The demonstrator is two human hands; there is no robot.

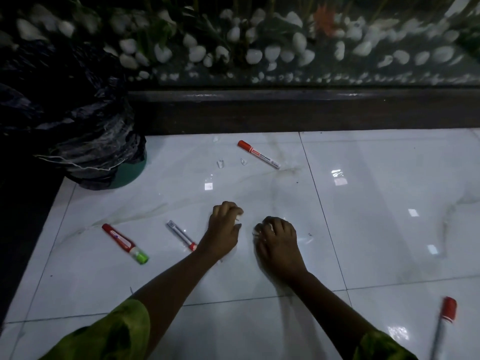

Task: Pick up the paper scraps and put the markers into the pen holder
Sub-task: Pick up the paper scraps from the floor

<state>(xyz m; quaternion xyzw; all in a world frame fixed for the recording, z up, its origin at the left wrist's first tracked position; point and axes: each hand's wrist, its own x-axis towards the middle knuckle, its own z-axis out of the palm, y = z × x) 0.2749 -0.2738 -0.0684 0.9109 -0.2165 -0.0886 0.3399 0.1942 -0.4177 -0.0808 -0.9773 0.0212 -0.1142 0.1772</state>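
On the white tiled floor my left hand (pixel 224 231) pinches a small white paper scrap at its fingertips. Close to its right, my right hand (pixel 277 241) is curled over several white paper scraps. A red-capped whiteboard marker (pixel 258 154) lies farther away, with two small scraps (pixel 220 163) (pixel 243 161) beside it. A grey marker with a red end (pixel 181 235) lies just left of my left wrist. Further left is a red marker with a green end (pixel 125 243). Another red-capped marker (pixel 443 326) lies at the lower right, blurred. No pen holder is visible.
A bin lined with a black plastic bag (pixel 78 131) stands at the far left on a green base. A dark wooden ledge (pixel 285 110) runs across the back, with white pebbles and plants behind it. A tiny scrap (pixel 309 234) lies right of my right hand.
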